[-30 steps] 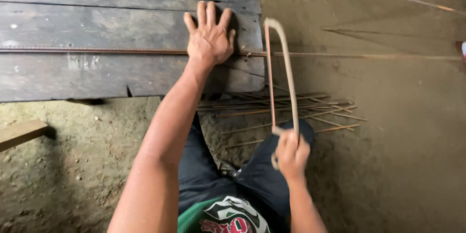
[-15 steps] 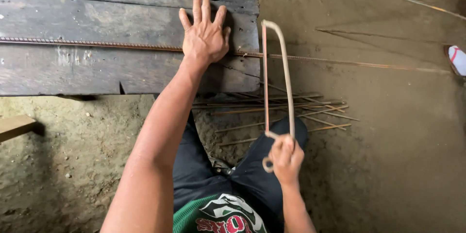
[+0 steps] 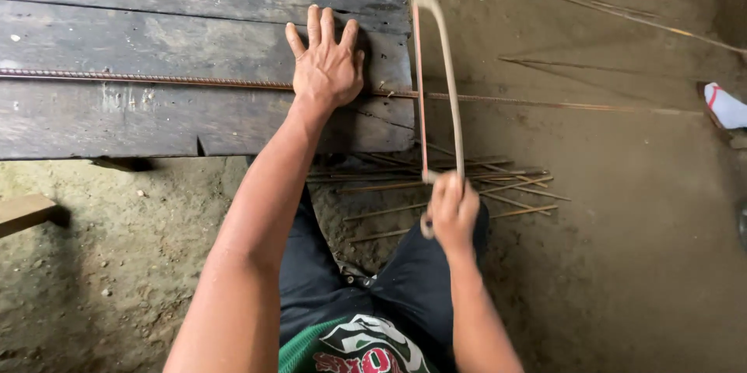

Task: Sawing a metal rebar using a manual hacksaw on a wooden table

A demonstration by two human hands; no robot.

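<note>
Where the dirt floor (image 3: 638,248) spreads widest, a dark plank bench (image 3: 156,23) fills the upper left, its right end stopping just short of the saw. Below that end, a loose bundle of cut metal rods (image 3: 467,182) lies on the ground, partly hidden behind the saw and the right hand; more thin rods (image 3: 576,3) run slanting across the floor at top right. A long ribbed steel bar (image 3: 140,79) lies flat along the bench, its long axis left to right, its right part overhanging the floor. The hacksaw (image 3: 440,77) stands across the bar just off the bench end, frame pointing away from the person. The left hand (image 3: 328,66) presses flat on the bar, fingers spread. The right hand (image 3: 454,210) is clenched around the saw handle, blurred.
</note>
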